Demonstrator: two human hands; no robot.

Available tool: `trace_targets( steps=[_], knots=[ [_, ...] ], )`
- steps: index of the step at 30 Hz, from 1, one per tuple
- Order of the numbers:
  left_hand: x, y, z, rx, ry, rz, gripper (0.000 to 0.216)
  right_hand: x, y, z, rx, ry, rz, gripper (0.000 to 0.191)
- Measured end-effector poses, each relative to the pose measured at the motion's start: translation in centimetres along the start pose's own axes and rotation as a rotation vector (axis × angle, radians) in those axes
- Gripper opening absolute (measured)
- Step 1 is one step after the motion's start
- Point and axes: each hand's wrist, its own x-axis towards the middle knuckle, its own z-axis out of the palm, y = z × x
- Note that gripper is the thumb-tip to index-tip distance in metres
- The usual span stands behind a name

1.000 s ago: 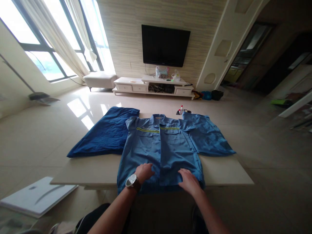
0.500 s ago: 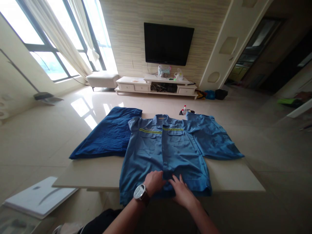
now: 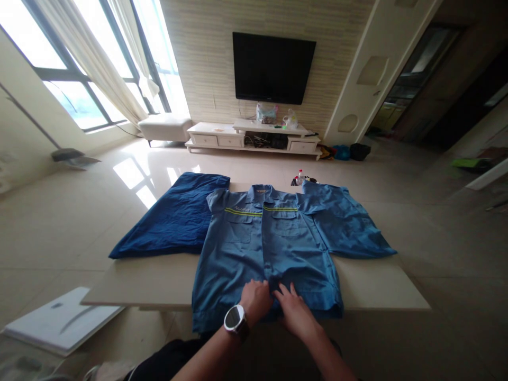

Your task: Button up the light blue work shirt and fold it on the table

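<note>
A blue short-sleeved work jacket (image 3: pixel 234 259) lies face up, collar away from me, yellow stripes across its chest. Its lower edge hangs over the near side of the cream table (image 3: pixel 143 283). My left hand (image 3: pixel 257 300), a round watch on its wrist, is closed on the front placket near the hem. Just to the right, my right hand (image 3: pixel 296 311) grips the same placket with its fingertips, the other fingers bent apart over the cloth. The fastening between the hands is hidden. Darker blue folded cloth (image 3: pixel 170 217) lies left of the jacket, and a lighter blue folded garment (image 3: pixel 351 225) right of it.
A bottle with a red cap (image 3: pixel 300 177) stands beyond the table's far edge. Further off are a low TV cabinet (image 3: pixel 216 142), a wall television (image 3: pixel 273 67) and a padded bench (image 3: pixel 164 129). A white flat box (image 3: pixel 59 320) sits at lower left.
My left hand has shifted slightly right along the placket and turned a little, its watch face now darker. The right hand stays almost in place. The view has tilted slightly.
</note>
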Motion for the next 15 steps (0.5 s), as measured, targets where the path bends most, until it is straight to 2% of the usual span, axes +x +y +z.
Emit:
trace_targets(
  steps=[15],
  knots=[
    [0.15,0.45,0.30,0.030,0.016,-0.004,0.040,-0.48,-0.09,-0.26,-0.002,0.003,-0.015,0.073]
  ],
)
